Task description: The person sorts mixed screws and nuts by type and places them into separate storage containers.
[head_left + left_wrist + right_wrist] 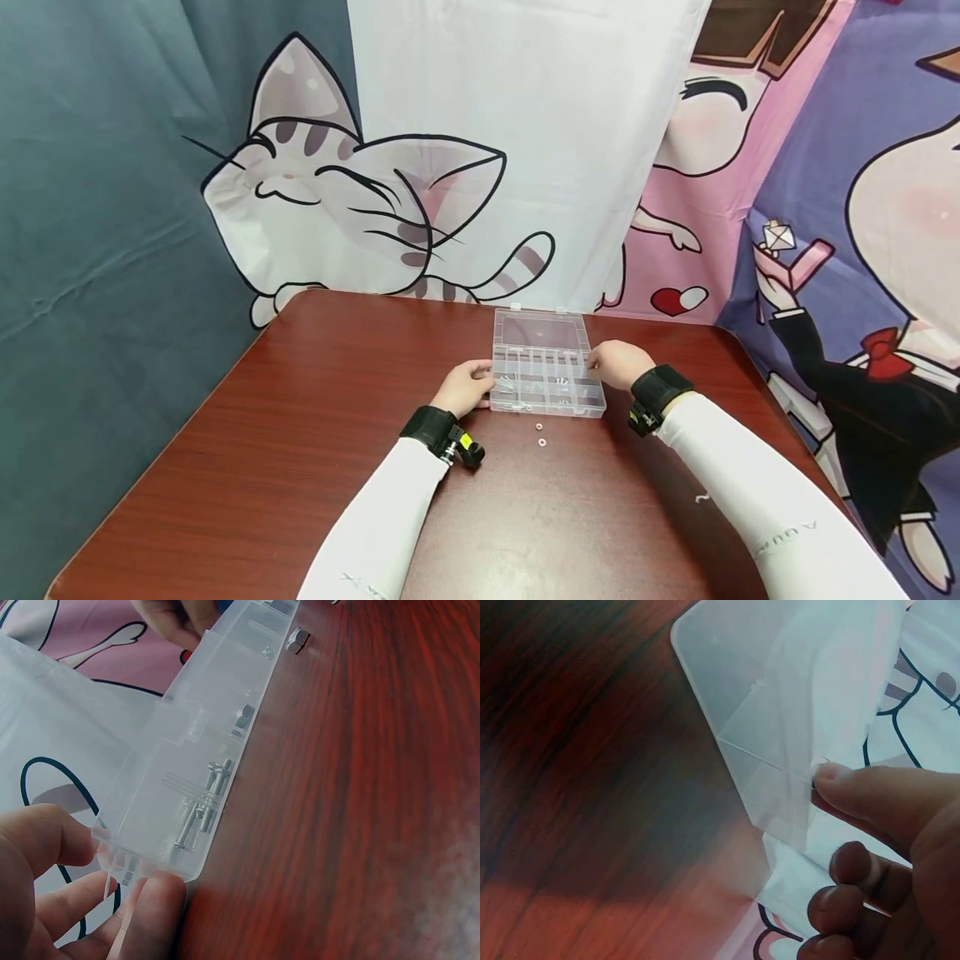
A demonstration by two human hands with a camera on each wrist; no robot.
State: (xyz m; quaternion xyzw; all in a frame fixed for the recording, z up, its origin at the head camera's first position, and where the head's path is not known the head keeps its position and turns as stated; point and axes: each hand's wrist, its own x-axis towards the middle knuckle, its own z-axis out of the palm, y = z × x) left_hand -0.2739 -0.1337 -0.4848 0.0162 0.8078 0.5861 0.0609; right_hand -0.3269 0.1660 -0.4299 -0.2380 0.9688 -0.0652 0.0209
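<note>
A clear plastic compartment box [551, 411] lies on the table with its lid [542, 330] raised at the back. My left hand [467, 388] grips its left side, thumb and fingers around the front corner. At the right side, my right hand [621, 364] has thumb and index finger pinched at the box's rim, the other fingers curled. Metal bolts [202, 804] lie in a front compartment, and a nut [244, 716] shows in the box farther along. Another hex nut [297, 640] sits on the tabletop close to the front wall.
Two small ring-shaped pieces, one nearer the box [539, 427] and one farther out [542, 442], lie on the brown table [360, 450]. A small white scrap [702, 498] is beside the right forearm. Cartoon-printed curtains [465, 75] hang behind the table.
</note>
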